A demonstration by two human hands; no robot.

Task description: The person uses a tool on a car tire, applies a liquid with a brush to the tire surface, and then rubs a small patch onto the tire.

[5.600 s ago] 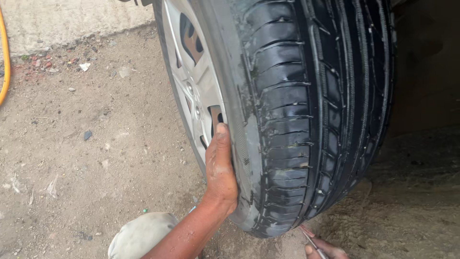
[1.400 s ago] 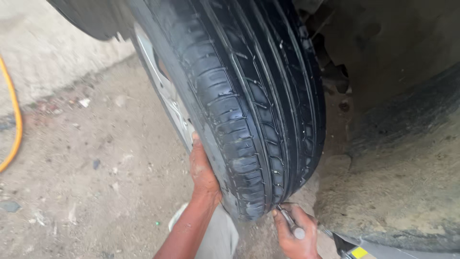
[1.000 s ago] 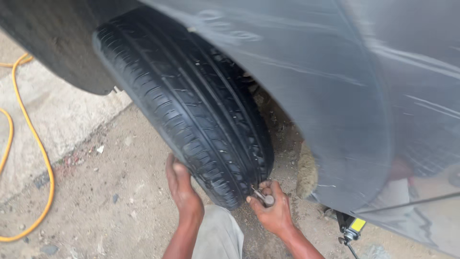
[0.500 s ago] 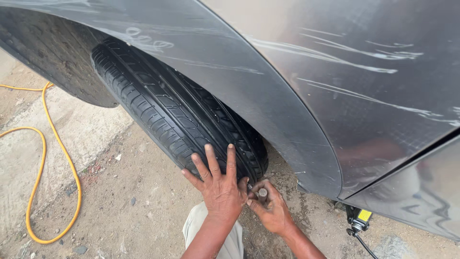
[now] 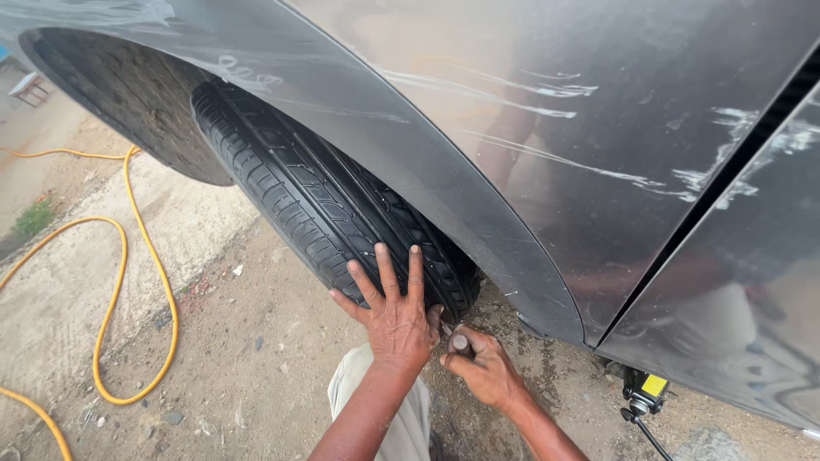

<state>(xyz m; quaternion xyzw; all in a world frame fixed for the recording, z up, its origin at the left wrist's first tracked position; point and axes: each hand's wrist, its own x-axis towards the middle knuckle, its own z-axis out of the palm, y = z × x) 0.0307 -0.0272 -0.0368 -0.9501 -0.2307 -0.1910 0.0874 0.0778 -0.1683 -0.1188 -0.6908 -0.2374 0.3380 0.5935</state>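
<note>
The heavy, stiff tyre (image 5: 333,205), mounted under the car's wheel arch (image 5: 401,145), was pressed by the flat, spread left hand (image 5: 395,312), while a small tool (image 5: 461,345) was gripped in the closed right hand (image 5: 485,369).

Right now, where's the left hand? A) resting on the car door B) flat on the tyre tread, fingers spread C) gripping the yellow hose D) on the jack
B: the left hand lies palm-down on the tread of the tyre with fingers spread, while the right hand pinches a small tool at the tyre's lower edge.
</note>
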